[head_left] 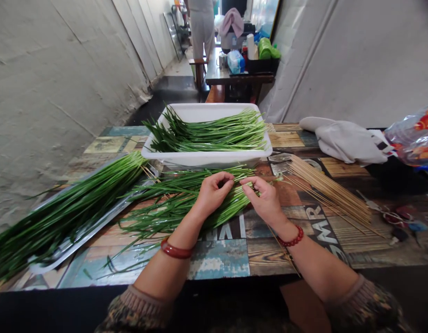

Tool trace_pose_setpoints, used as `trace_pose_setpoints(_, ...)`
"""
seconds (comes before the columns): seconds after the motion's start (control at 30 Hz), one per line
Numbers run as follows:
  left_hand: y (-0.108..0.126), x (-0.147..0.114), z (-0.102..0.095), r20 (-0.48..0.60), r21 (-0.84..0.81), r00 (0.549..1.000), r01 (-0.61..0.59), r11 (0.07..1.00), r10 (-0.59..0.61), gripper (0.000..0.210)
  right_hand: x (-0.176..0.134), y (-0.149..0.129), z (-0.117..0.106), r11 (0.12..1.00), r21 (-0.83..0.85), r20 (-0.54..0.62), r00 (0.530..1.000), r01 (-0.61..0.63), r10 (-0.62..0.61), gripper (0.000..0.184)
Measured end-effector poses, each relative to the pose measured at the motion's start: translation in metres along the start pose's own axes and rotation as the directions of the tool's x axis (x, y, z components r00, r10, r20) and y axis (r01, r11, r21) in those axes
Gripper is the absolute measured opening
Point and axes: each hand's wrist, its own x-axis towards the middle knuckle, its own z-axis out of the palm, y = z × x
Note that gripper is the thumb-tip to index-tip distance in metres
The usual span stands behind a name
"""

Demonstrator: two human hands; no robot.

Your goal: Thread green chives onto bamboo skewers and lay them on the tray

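A loose pile of long green chives [165, 206] lies across the middle of the table, pale stem ends toward the right. Over those stems my left hand [216, 192] is closed, thumb and forefinger pinched together at the chives. Close to its right, my right hand [264, 199] also pinches at the pale stem ends with thumb and forefinger. Which single stalks each hand grips is too small to tell. Behind the pile stands a white plastic tub [207, 158] with more chives laid lengthwise. To the left, a large bundle of chives [85, 199] rests on a long tray [66, 252].
Thin bamboo skewers [333, 192] lie fanned out on the right of the patterned table [224, 259]. Beyond them are scissors [373, 202], a light cap [349, 138] and a plastic bag [413, 134]. A person [202, 27] stands by a cluttered back table [241, 79].
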Motion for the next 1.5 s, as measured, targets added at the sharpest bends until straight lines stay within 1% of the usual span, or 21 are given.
trace_pose_setpoints(0.1,0.0008,-0.0001,0.0004,0.026,-0.048,0.999,0.022,0.999,-0.021,0.018,-0.0002,-0.0009,-0.0007,1.0,0.003,0.001,1.0,-0.001,0.001,0.019)
trace_pose_setpoints(0.2,0.0009,0.0005,-0.0004,0.046,-0.067,0.998,0.036,0.997,-0.033,0.019,0.0002,-0.0006,-0.0005,0.999,0.024,0.008,0.999,-0.033,0.033,0.019)
trace_pose_setpoints(0.4,-0.0015,0.0026,-0.003,0.068,-0.052,0.997,0.038,0.998,-0.035,0.023,0.0017,-0.0002,0.0013,0.982,0.161,0.043,0.995,-0.095,0.089,0.022)
trace_pose_setpoints(0.53,-0.0013,0.0028,-0.0041,0.082,-0.078,0.996,0.054,0.995,-0.048,0.023,0.0022,-0.0012,0.0015,0.973,0.198,0.064,0.992,-0.119,0.108,0.022)
trace_pose_setpoints(0.73,0.0032,0.0028,-0.0049,0.081,-0.127,0.995,0.064,0.99,-0.054,0.022,0.0028,-0.0034,-0.0001,0.982,0.163,0.074,0.994,-0.091,0.08,0.023)
trace_pose_setpoints(0.93,0.0068,0.0033,-0.0037,0.081,-0.157,0.995,0.063,0.986,-0.05,0.02,0.0021,-0.0062,-0.0024,0.996,0.09,0.069,0.998,-0.012,0.006,0.02)
trace_pose_setpoints(1.0,0.0066,0.0031,-0.0035,0.082,-0.156,0.995,0.061,0.986,-0.048,0.02,0.0019,-0.0048,-0.0014,0.994,0.111,0.06,0.998,-0.018,0.012,0.02)
trace_pose_setpoints(1.13,0.0056,0.0023,-0.0036,0.098,-0.152,0.994,0.07,0.986,-0.055,0.02,0.0024,-0.0014,0.0015,0.977,0.203,0.053,0.997,-0.059,0.05,0.026)
trace_pose_setpoints(1.27,0.0057,0.0022,-0.0046,0.118,-0.157,0.991,0.078,0.984,-0.06,0.021,0.0029,-0.0008,0.0014,0.979,0.197,0.068,0.997,-0.057,0.045,0.02)
trace_pose_setpoints(1.4,0.0064,0.0029,-0.0069,0.134,-0.167,0.989,0.084,0.982,-0.062,0.02,0.0027,-0.0009,0.0006,0.981,0.193,0.049,0.998,-0.037,0.028,0.019)
trace_pose_setpoints(1.5,0.0067,0.0035,-0.0093,0.146,-0.141,0.987,0.081,0.987,-0.06,0.02,0.0022,-0.0002,0.0006,0.982,0.19,0.037,0.999,-0.025,0.018,0.019)
